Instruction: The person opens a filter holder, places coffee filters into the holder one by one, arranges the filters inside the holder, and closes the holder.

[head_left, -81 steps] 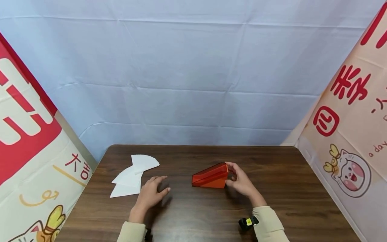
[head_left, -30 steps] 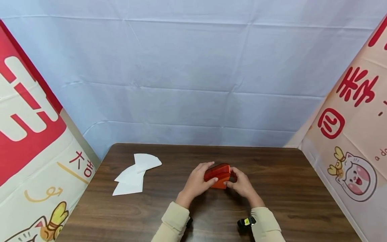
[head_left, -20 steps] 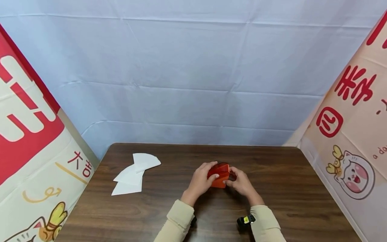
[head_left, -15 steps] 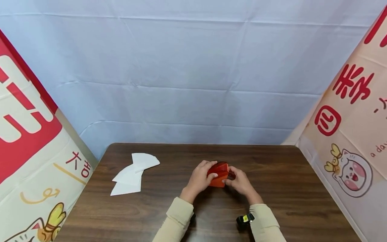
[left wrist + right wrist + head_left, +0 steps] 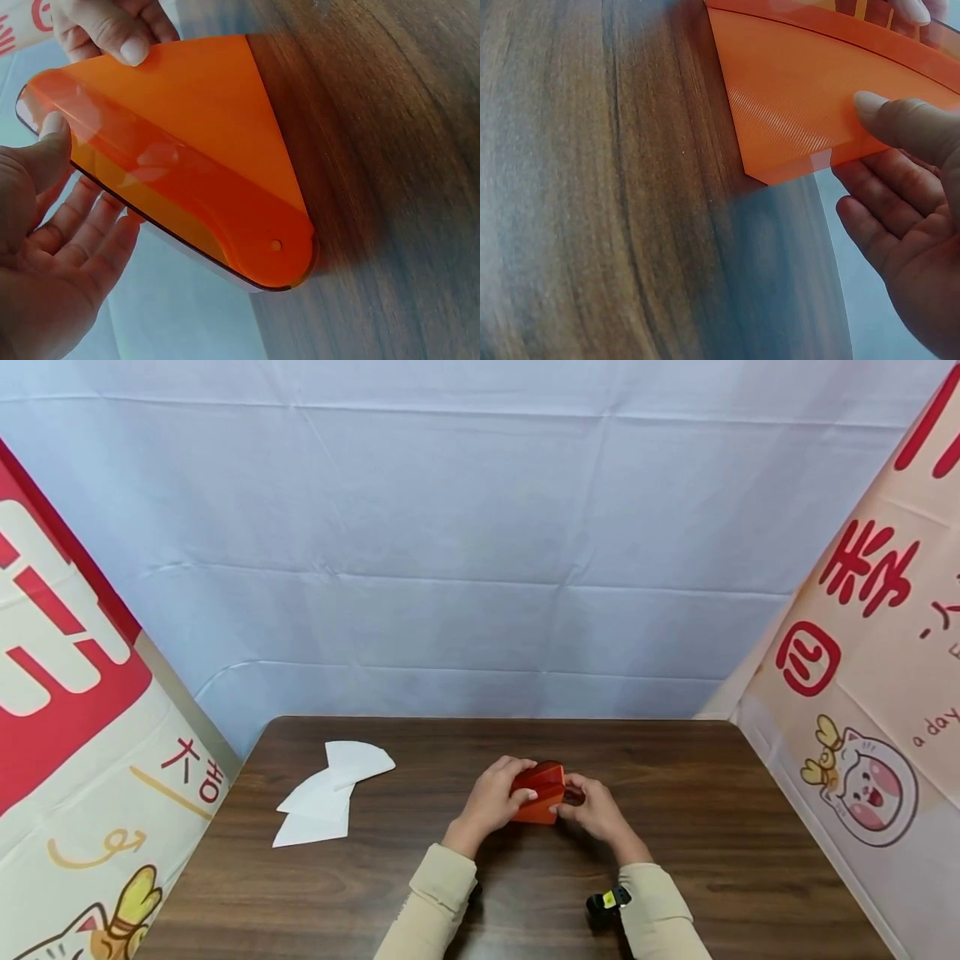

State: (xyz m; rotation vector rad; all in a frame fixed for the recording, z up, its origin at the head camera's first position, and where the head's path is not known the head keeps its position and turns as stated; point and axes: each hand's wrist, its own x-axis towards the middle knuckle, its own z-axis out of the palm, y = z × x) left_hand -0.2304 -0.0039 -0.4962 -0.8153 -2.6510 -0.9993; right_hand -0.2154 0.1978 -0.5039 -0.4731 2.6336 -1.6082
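An orange, see-through, wedge-shaped plastic case point(image 5: 538, 811) stands on the table between both hands. Its darker translucent cover point(image 5: 150, 161) runs along the sloping edge to a round pivot at the narrow corner, as the left wrist view shows. My left hand point(image 5: 491, 795) grips this cover, thumb on one face and fingers on the other. At the wide end, my right hand point(image 5: 597, 811) pinches the case; in the right wrist view its thumb presses a ridged face and the fingers lie behind. To the left, several white fan-shaped papers point(image 5: 309, 832) overlap one another.
The dark wood-grain table point(image 5: 712, 827) has its back edge close to a pale cloth backdrop point(image 5: 450, 527). Printed banners hang at the left point(image 5: 82, 760) and right point(image 5: 862, 693). A black camera with a yellow label point(image 5: 603, 902) is strapped at the right wrist.
From beside the white papers my left hand has moved right and taken hold of the case. My right hand stays at its wide end, and the case has hardly shifted.
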